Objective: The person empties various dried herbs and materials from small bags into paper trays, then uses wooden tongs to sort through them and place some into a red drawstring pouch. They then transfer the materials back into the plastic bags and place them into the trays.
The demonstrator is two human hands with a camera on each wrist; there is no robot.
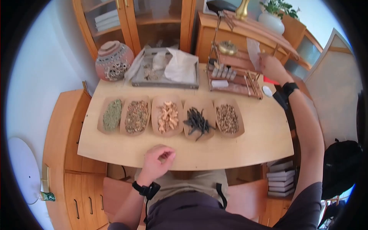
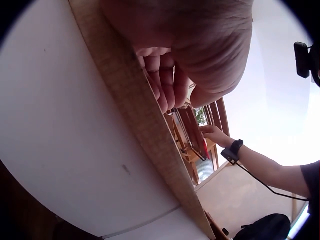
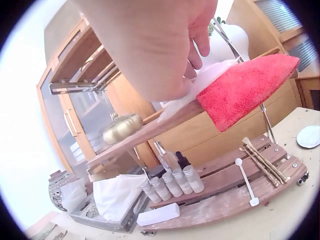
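At the wooden rack's upper shelf, my right hand (image 1: 274, 68) pinches a thin white sheet (image 1: 253, 53). The right wrist view has this hand (image 3: 150, 50) over the sheet (image 3: 212, 75), beside a red cloth (image 3: 250, 87) on the shelf; its fingertips are partly hidden. My left hand (image 1: 158, 161) rests at the table's front edge, fingers loosely curled and holding nothing. In the left wrist view that hand (image 2: 195, 50) is close beside the table edge (image 2: 130, 110). Ahead of it stand several paper trays of dried material, among them pale pieces (image 1: 168, 117) and dark strips (image 1: 198, 122).
A grey tray (image 1: 165, 85) with white sheets sits at the back, beside a patterned jar (image 1: 114, 61). The rack holds small bottles (image 1: 224, 73) and a brass pot (image 1: 227, 47). A white spoon (image 1: 267, 91) lies at the table's right side, below a white vase (image 1: 271, 23).
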